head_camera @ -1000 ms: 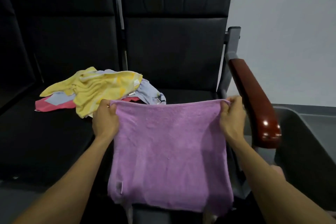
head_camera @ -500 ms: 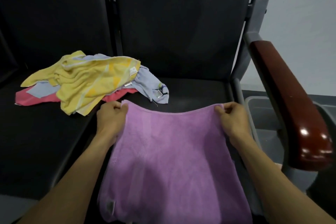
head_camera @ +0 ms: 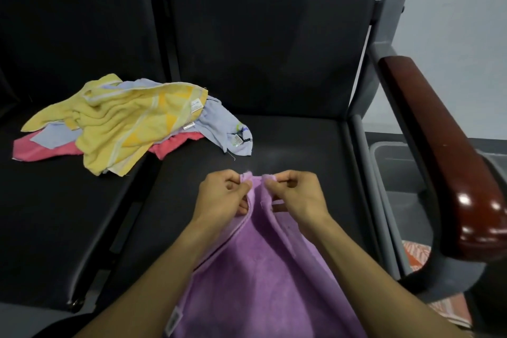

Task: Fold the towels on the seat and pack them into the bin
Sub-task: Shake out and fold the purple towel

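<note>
Head view, left hand point(head_camera: 223, 195) and right hand point(head_camera: 297, 195) pinching purple towel point(head_camera: 263, 277) corners, seemingly touching

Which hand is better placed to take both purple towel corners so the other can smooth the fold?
Probably the left hand: it pinches its corner of the purple towel almost touching the right hand, which is nearer the bin.

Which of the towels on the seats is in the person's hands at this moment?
The purple towel: left hand and right hand pinch its top corners together. The yellow towel, pink towel and pale blue towel lie untouched in a pile.
</note>
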`<state>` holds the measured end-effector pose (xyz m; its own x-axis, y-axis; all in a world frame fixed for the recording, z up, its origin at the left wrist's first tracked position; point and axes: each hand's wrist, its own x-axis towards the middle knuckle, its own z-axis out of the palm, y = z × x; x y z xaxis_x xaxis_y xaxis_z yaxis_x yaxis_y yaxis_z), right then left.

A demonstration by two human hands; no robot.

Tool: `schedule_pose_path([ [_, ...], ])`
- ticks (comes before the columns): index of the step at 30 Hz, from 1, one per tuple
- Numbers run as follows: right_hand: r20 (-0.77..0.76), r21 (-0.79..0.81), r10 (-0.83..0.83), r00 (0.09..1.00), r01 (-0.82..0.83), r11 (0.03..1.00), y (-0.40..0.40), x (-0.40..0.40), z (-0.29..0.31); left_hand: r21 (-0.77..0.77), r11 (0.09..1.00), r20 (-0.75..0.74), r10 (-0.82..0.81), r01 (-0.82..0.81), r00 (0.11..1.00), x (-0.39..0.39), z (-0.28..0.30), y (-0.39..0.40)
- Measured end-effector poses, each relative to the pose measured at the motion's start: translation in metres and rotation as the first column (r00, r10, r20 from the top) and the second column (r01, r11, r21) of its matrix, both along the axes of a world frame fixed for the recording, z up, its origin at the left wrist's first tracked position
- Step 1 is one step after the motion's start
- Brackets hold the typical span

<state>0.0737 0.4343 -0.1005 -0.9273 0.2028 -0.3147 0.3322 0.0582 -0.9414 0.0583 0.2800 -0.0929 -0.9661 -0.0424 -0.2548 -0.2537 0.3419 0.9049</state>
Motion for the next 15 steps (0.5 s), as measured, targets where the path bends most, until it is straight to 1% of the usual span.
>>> schedule_pose_path([
  [2, -0.003, -0.018, 0.008, 1.000, -0.008, 1.000, -0.0027, 0.0023, 0.0013, 0.004, 1.000, -0.010, -0.016, 0.016, 1.000, 0.0027, 0.0009, 0.0032],
  [9, -0.052, -0.023, -0.028, 0.998, 0.027, 0.999, -0.0051, 0.0029, 0.0015, -0.072, 0.997, -0.082, -0.043, 0.037, 0.996, 0.0074, 0.0025, 0.0065],
  [15, -0.081, -0.043, 0.019, 0.997, -0.023, 0.999, -0.0090, 0.0065, 0.0029, -0.101, 0.991, -0.125, -0.104, 0.092, 0.987, 0.0079, 0.0021, 0.0056],
])
